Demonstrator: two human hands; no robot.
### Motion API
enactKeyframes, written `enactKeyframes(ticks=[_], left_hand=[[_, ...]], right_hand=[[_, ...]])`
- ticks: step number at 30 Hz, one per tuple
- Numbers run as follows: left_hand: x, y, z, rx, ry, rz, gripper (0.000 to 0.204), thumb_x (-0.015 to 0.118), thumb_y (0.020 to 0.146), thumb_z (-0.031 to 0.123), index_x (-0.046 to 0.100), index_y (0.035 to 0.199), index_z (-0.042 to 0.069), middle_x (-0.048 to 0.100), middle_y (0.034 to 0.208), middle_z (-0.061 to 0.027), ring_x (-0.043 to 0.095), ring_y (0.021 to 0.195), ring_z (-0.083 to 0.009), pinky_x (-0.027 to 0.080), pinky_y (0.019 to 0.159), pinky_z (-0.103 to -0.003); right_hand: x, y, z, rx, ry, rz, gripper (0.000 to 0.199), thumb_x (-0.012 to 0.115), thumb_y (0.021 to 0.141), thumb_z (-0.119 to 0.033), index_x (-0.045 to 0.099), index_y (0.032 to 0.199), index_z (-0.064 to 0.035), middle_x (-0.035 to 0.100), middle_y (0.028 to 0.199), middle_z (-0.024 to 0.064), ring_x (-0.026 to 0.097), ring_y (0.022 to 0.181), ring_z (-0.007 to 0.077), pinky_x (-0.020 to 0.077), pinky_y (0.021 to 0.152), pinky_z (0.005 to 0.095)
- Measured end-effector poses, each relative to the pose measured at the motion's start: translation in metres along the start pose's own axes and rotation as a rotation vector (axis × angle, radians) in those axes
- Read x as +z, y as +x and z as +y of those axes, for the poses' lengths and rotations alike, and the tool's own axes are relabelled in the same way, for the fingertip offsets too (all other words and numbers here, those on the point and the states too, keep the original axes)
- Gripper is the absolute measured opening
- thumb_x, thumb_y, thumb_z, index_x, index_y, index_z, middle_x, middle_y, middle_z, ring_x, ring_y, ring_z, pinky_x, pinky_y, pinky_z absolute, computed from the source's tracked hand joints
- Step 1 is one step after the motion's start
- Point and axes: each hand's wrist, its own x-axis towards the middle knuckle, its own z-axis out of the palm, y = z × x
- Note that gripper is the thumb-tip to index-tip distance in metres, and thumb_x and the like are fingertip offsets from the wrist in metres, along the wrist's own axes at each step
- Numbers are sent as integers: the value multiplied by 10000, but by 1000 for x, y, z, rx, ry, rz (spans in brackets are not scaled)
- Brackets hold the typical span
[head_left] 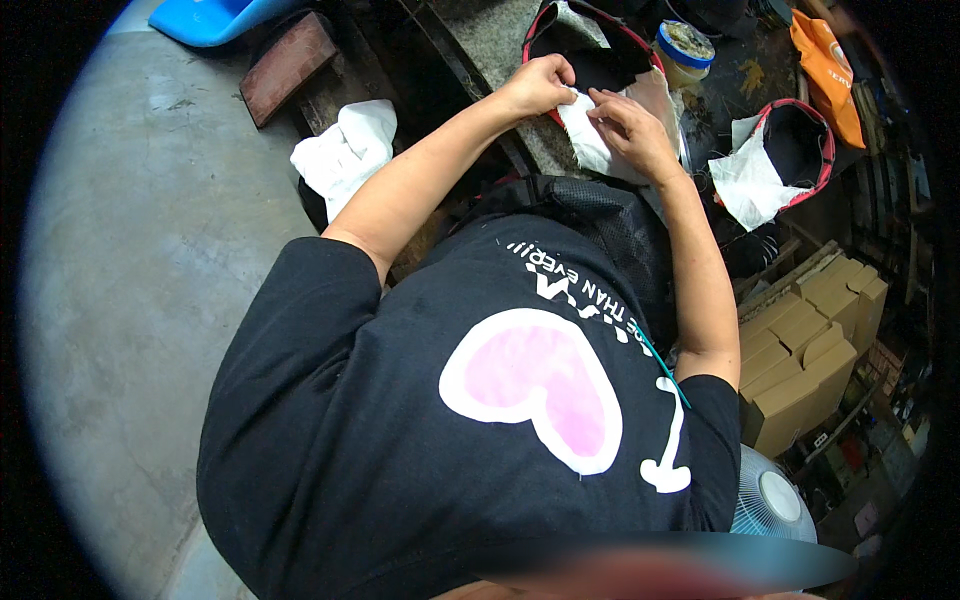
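Note:
A round black piece with a red rim (527,42) lies at the table's near side, with white cloth (590,140) hanging over its near edge. Thumb and fingers of my left hand (540,85) are pinched together at the top left corner of this cloth, beside the red rim. My right hand (638,132) is bent over the cloth's right part, its fingertips closed on the fabric. Whether a small tool is between the fingers cannot be made out. To the right lies a similar red-rimmed black piece (828,150) with white cloth (752,185) draped on its near left side.
Beyond my right hand stands a jar with a blue-rimmed lid (686,45); an orange bag (828,75) lies further right. A white cloth bundle (345,155) is left of my left forearm. Cardboard boxes (810,350) and a fan (775,500) stand at my right side.

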Motion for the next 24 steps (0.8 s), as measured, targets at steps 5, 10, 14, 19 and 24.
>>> enactKeyframes(ticks=[5, 10, 14, 19, 24], left_hand=[[-9, -19, 13, -22, -291, 200, 124, 617, 804, 3, 576, 896, 75, 527, 674, 41, 464, 552, -42, 344, 479, -210], [-36, -33, 37, 312, 415, 426, 159, 586, 814, 11, 623, 964, 49, 539, 697, -32, 565, 627, -109, 470, 590, -261], [-16, -30, 40, 715, 573, 197, 149, 626, 849, 123, 656, 980, 58, 616, 977, -142, 654, 891, -324, 534, 790, -420], [-6, -33, 16, 316, 910, 157, 246, 738, 775, 229, 681, 948, 64, 609, 971, -131, 641, 895, -335, 532, 781, -433], [-17, -25, 2, 430, 853, 112, 189, 734, 783, 189, 687, 880, 35, 607, 873, -130, 657, 806, -307, 540, 731, -394]], right_hand=[[2, -2, -1, 9, 11, 32, 209, 620, 851, -91, 644, 1057, -112, 646, 1243, 59, 575, 1198, 259, 467, 986, 366], [3, 0, -3, 258, 48, -5, 308, 591, 857, -93, 571, 1161, -136, 647, 1225, 71, 593, 1150, 290, 489, 930, 391], [5, -1, -8, -64, -229, 40, 353, 589, 859, -104, 574, 1204, -175, 618, 1280, 83, 587, 1180, 255, 498, 951, 371], [10, -4, -16, -76, -379, 15, 267, 625, 876, -266, 672, 1133, -213, 597, 1325, 67, 581, 1197, 239, 499, 963, 348], [9, -2, -18, -99, -338, 67, 231, 617, 897, -265, 682, 1112, -209, 619, 1290, 73, 594, 1175, 247, 502, 957, 353]])
